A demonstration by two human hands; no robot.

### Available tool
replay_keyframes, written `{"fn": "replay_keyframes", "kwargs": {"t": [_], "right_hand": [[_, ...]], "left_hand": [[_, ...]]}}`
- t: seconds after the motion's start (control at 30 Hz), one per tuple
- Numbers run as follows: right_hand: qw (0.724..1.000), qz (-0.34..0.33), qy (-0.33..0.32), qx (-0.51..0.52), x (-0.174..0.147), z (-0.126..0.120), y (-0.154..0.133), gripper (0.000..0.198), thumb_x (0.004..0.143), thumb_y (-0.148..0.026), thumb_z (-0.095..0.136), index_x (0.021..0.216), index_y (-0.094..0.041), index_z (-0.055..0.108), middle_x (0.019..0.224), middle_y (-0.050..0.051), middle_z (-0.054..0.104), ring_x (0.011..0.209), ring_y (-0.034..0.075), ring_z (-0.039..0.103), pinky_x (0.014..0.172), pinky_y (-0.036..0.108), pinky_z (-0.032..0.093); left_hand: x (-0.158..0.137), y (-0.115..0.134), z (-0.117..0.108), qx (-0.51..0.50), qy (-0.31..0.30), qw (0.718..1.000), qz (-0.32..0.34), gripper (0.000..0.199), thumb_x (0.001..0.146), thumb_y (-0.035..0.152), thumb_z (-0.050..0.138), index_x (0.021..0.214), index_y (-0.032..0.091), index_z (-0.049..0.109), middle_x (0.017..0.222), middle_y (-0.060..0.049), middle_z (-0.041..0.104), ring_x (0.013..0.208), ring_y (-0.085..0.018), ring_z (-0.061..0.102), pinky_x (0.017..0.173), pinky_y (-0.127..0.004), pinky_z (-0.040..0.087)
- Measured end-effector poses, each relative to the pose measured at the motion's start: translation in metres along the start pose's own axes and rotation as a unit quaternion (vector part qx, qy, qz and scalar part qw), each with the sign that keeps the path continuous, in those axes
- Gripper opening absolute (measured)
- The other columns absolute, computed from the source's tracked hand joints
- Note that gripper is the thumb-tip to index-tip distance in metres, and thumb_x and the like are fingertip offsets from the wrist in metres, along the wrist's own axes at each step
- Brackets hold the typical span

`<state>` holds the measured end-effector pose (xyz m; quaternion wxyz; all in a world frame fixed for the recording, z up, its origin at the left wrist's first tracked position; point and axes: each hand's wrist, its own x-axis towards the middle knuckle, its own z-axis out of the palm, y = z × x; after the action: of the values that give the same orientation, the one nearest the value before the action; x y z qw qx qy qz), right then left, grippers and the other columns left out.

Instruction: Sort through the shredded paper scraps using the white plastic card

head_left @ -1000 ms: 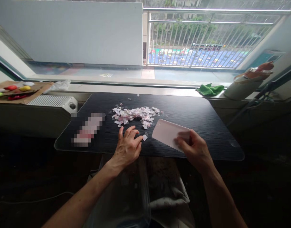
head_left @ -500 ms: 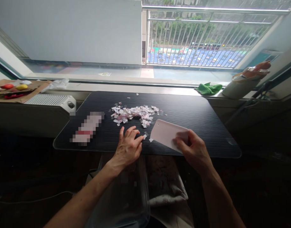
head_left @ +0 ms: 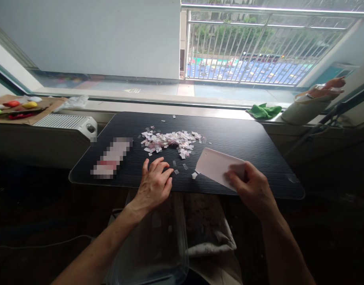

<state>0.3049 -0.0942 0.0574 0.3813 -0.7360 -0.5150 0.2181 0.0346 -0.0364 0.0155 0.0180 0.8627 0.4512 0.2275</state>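
My left hand (head_left: 155,178) rests on or just over the black table (head_left: 238,136), fingers spread and holding nothing. Close to its fingertips lie small clear slips (head_left: 176,171). My right hand (head_left: 253,186) grips a thin white scraper (head_left: 219,166), a flat sheet with rounded corners and a tiny hole near one corner. The scraper's left edge is down by the tabletop, beside a small white paper scrap (head_left: 194,175). Beyond both hands a loose heap of paper scraps (head_left: 170,140), whitish and pinkish, is spread across the table's middle.
A blurred-out pinkish item (head_left: 112,158) lies on the table's left side. Below the front edge are a clear plastic bin (head_left: 158,253) and an open bag (head_left: 211,249). A green cloth (head_left: 264,111) and a pale container (head_left: 303,109) stand on the sill; a white heater (head_left: 65,124) is left.
My right hand and the scraper have moved right, away from my left hand. My left hand has shifted slightly left. Clear slips now show between them. The view has tilted slightly.
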Motion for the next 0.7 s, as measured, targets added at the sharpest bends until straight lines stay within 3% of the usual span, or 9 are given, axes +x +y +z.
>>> {"fn": "replay_keyframes", "kwargs": {"t": [0.17,0.3,0.37,0.53,0.7], "right_hand": [[0.999,-0.032,0.021,0.021,0.002,0.029,-0.006,0.020,0.079,-0.042,0.061,0.076,-0.023,0.055,0.059,-0.003,0.055,0.055,0.015,0.051,0.054,0.027,0.039],[0.998,-0.044,-0.032,0.042,-0.007,0.053,-0.011,0.019,0.081,-0.042,0.061,0.081,-0.023,0.056,0.061,-0.003,0.058,0.056,0.017,0.053,0.055,0.028,0.041],[0.996,-0.047,-0.047,0.057,-0.008,0.058,-0.012,0.020,0.082,-0.042,0.061,0.084,-0.023,0.057,0.064,-0.002,0.060,0.057,0.017,0.055,0.055,0.028,0.041],[0.998,-0.051,0.012,0.037,0.008,0.064,-0.019,0.022,0.082,-0.044,0.062,0.089,-0.023,0.060,0.065,-0.001,0.063,0.060,0.019,0.056,0.059,0.030,0.041],[0.997,-0.053,-0.040,0.035,0.003,0.068,-0.024,0.022,0.081,-0.044,0.061,0.088,-0.022,0.061,0.069,0.001,0.066,0.064,0.020,0.060,0.061,0.031,0.044]], "left_hand": [[-0.001,-0.008,0.000,-0.003,0.006,1.000,-0.021,0.027,0.089,0.020,0.047,0.106,0.019,0.068,0.112,-0.011,0.066,0.127,-0.031,0.050,0.114,-0.064,0.026],[0.001,-0.024,0.001,-0.012,0.031,0.997,-0.066,0.027,0.088,0.021,0.048,0.105,0.020,0.069,0.108,-0.010,0.067,0.124,-0.031,0.052,0.112,-0.063,0.028],[0.001,-0.032,0.004,-0.016,0.052,0.994,-0.090,0.026,0.087,0.021,0.048,0.102,0.021,0.069,0.104,-0.008,0.068,0.121,-0.030,0.054,0.112,-0.061,0.030],[0.000,-0.041,0.016,-0.021,0.111,0.988,-0.108,0.024,0.086,0.017,0.047,0.096,0.022,0.068,0.096,-0.006,0.069,0.114,-0.027,0.058,0.111,-0.057,0.031],[-0.002,-0.041,0.019,-0.028,0.128,0.985,-0.107,0.024,0.085,0.016,0.047,0.096,0.021,0.068,0.096,-0.006,0.069,0.114,-0.027,0.058,0.112,-0.055,0.031]]}}
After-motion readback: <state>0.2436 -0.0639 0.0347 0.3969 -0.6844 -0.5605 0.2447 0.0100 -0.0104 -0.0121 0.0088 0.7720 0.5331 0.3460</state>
